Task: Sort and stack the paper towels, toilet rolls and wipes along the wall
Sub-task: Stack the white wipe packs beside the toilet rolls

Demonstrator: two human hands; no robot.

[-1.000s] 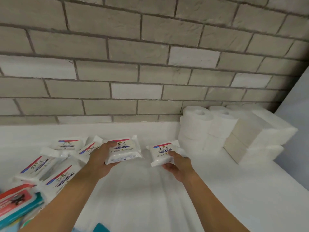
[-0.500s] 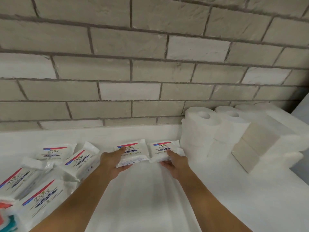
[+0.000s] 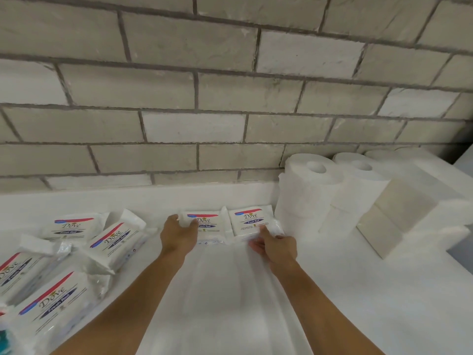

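Note:
Two white Dove wipes packs lie side by side on the white surface near the brick wall. My left hand grips the left pack at its left end, thumb on top. My right hand pinches the front edge of the right pack, which sits just left of the stacked toilet rolls. Further right, folded paper towels are stacked by the corner.
Several more Dove wipes packs lie loose at the left, some overlapping. A teal item shows at the bottom left edge. The brick wall runs along the back. A grey panel closes the right side.
Both hands have carried their wipes packs away from me toward the wall and to the right, and set them down side by side next to the toilet rolls.

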